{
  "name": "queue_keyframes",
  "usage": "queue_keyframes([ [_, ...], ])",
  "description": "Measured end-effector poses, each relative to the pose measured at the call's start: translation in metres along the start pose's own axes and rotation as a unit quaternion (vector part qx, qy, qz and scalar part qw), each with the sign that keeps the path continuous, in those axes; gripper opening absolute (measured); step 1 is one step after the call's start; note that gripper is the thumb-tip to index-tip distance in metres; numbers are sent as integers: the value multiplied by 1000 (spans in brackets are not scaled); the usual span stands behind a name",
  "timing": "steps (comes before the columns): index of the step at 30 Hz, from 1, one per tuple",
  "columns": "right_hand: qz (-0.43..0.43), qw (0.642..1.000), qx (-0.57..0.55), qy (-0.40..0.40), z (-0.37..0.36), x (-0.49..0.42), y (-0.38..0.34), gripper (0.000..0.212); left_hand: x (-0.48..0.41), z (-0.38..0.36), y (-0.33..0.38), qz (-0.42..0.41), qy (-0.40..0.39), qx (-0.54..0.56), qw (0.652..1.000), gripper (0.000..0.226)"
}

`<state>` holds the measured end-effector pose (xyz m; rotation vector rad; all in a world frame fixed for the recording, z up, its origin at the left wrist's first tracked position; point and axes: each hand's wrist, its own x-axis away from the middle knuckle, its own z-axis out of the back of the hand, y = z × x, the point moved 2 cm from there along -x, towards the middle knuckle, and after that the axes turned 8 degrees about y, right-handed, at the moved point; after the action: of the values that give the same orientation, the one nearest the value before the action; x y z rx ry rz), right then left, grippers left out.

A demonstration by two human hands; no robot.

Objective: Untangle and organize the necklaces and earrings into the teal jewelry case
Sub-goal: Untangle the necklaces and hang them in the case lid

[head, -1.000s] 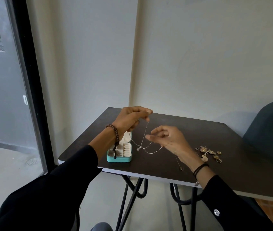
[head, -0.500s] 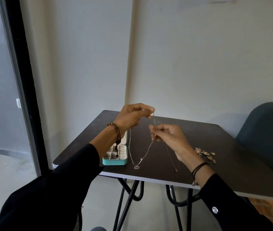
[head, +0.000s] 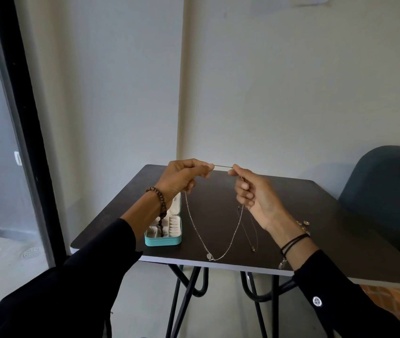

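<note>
A thin silver necklace [head: 228, 242] hangs in a long loop between my hands above the dark table [head: 316, 215]. My left hand [head: 181, 178] pinches one end of its chain and my right hand [head: 252, 191] pinches the other, with a short taut stretch between the fingertips. A small round pendant sits at the loop's bottom near the table's front edge. A second, finer necklace [head: 251, 236] dangles from my right hand. The teal jewelry case [head: 167, 236] stands open at the table's left, below my left wrist, cream compartments showing.
A cluster of gold earrings [head: 303, 225] lies on the table, partly hidden behind my right wrist. A dark blue chair [head: 386, 198] stands at the right. A glass door with a black frame [head: 23, 118] is at the left. The wall is just beyond the table.
Both hands rose and drew apart, pulling the chain taut between the fingertips. The silver necklace now hangs as one long open loop instead of a bunched tangle.
</note>
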<state>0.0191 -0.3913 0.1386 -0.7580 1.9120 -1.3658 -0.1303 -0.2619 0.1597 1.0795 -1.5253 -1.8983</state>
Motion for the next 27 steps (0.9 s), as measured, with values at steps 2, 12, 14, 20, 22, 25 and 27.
queue_keyframes([
  [2,-7,999,-36,-7,-1,1,-3,21,-1,-2,-2,-3,-5,-8,1000,42],
  [12,13,998,-66,-14,-8,-4,-22,19,0,-8,1,3,-21,21,1000,34],
  [14,22,998,-64,-11,-8,-7,-27,19,0,-10,9,-5,-14,30,999,37],
  [20,53,998,-41,7,-2,-12,-39,20,-5,-15,27,-30,2,49,998,38],
  [22,56,998,-41,12,1,-12,-41,21,-6,-18,30,-35,2,51,998,35],
  [25,59,997,-45,17,5,-14,-45,21,-8,-24,32,-35,0,53,998,35],
  [27,62,997,-44,20,7,-15,-46,20,-9,-28,31,-32,-4,53,998,35],
])
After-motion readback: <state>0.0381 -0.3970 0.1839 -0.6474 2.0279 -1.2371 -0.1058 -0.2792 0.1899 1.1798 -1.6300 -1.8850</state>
